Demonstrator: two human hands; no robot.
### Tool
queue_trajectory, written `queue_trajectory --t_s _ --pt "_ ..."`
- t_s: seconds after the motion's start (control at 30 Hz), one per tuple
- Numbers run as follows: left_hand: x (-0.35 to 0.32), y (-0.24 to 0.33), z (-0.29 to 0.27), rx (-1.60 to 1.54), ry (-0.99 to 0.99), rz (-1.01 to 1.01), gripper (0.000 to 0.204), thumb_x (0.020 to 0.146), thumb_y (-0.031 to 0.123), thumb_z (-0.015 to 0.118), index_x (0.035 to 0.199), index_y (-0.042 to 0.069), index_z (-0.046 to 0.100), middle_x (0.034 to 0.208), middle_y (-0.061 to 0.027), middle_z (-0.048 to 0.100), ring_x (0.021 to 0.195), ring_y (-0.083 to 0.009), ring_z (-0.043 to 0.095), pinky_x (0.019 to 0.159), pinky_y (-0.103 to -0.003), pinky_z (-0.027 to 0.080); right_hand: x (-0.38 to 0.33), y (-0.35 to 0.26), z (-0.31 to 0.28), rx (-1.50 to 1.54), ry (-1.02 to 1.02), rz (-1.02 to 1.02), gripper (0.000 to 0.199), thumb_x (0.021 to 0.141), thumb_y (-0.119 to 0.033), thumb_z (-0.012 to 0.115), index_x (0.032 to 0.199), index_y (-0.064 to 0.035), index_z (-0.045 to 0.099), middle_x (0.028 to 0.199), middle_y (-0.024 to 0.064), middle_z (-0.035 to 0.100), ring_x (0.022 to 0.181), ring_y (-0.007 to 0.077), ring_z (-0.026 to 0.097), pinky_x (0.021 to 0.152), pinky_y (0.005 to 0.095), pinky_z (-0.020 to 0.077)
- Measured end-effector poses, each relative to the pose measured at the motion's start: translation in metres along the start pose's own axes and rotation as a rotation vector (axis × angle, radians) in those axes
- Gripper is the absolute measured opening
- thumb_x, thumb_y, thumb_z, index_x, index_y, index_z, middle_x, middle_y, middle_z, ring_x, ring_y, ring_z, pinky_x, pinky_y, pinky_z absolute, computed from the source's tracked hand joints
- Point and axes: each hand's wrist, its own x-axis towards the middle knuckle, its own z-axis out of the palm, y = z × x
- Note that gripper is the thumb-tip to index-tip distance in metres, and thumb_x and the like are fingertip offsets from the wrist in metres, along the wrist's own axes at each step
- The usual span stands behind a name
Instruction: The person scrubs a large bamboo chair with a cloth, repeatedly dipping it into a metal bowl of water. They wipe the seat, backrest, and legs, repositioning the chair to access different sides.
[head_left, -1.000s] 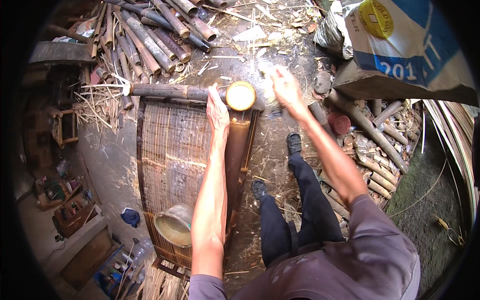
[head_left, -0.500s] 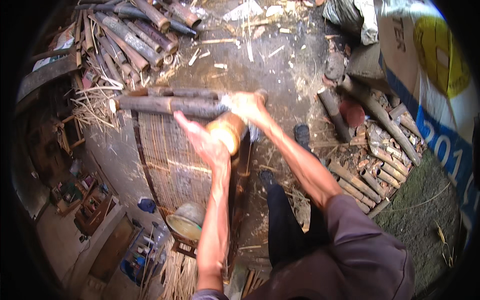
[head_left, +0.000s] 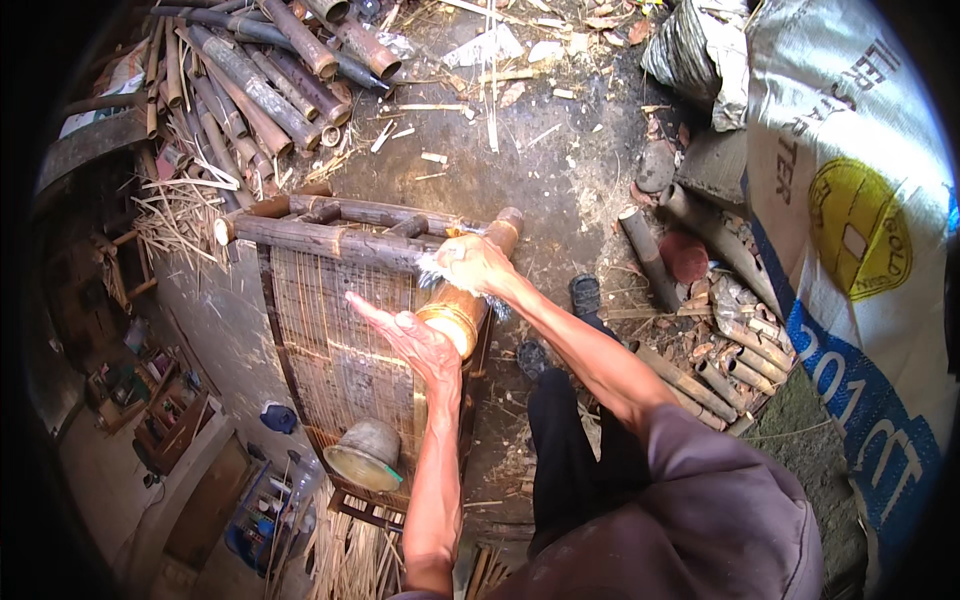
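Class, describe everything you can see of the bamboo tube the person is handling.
The bamboo tube is a short, thick section, tan-orange with a pale cut end rim facing the camera. It tilts over the woven bamboo frame. The right hand grips its upper side, with whitish fibres beneath; the left hand, fingers spread, lies against its near end. Its far end is hidden.

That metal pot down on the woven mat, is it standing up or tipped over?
Tipped over. The metal pot lies on its side on the woven mat, its round rim facing sideways toward the camera, not upward.

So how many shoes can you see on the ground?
2: one dark shoe right of the bamboo frame, another shoe nearer, below the right hand. Others may be hidden.
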Motion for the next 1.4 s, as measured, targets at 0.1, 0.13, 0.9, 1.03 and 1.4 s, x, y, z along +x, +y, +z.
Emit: queue_trajectory --t_s 0.1,0.13,0.9,1.03,1.4 --pt "0.004 -0.012 -0.002 0.056 0.073 -0.058 0.084 0.1 0.059 0.021 0.152 -0.006 0.008 0.157 -0.0281 0.012 0.147 -0.0394 0.014 0.119 -0.046 0.012 -0.035 -0.02 0.033 0.195 0.175 -0.171 0.017 0.089 -0.021 0.063 0.095 -0.0066 0.069 0.084 0.0113 0.07 0.075 0.0191 0.066 0.069 0.0346 0.0512" --pt "-0.009 -0.014 -0.005 0.08 0.063 -0.099 0.083 0.1 0.059 0.021 0.152 -0.005 0.008 0.158 -0.0268 0.012 0.147 -0.0389 0.014 0.119 -0.046 0.013 -0.059 -0.04 0.024 0.295 0.089 -0.161 0.015 0.088 -0.015 0.062 0.098 -0.0056 0.068 0.087 0.0115 0.071 0.078 0.0186 0.066 0.072 0.0334 0.0511" --pt "-0.004 0.012 0.005 -0.204 0.403 -0.495 0.089 0.097 0.063 0.032 0.152 -0.003 0.007 0.158 -0.0266 0.01 0.146 -0.042 0.016 0.116 -0.054 0.02 0.028 -0.065 0.007 -0.458 -0.241 0.38 0.032 0.095 -0.034 0.059 0.093 -0.0044 0.069 0.086 0.0177 0.07 0.082 0.0303 0.07 0.073 0.0407 0.0527" --pt "-0.014 0.003 0.002 -0.124 0.421 -0.528 0.08 0.1 0.054 0.031 0.151 -0.004 0.01 0.156 -0.0285 0.014 0.145 -0.0429 0.02 0.115 -0.053 0.023 -0.042 -0.088 0.011 0.011 -0.133 0.231 0.035 0.095 -0.037 0.059 0.097 -0.0045 0.07 0.087 0.0163 0.071 0.083 0.0241 0.07 0.076 0.0366 0.0523" --pt "-0.001 0.01 0.002 0.032 0.388 -0.49 0.067 0.104 0.041 0.029 0.148 -0.008 0.018 0.153 -0.0286 0.024 0.143 -0.0422 0.026 0.117 -0.05 0.022 -0.004 -0.08 0.004 -0.246 -0.254 0.391 0.025 0.095 -0.028 0.061 0.096 -0.0038 0.068 0.076 0.0074 0.067 0.07 0.0113 0.059 0.066 0.0305 0.0487"
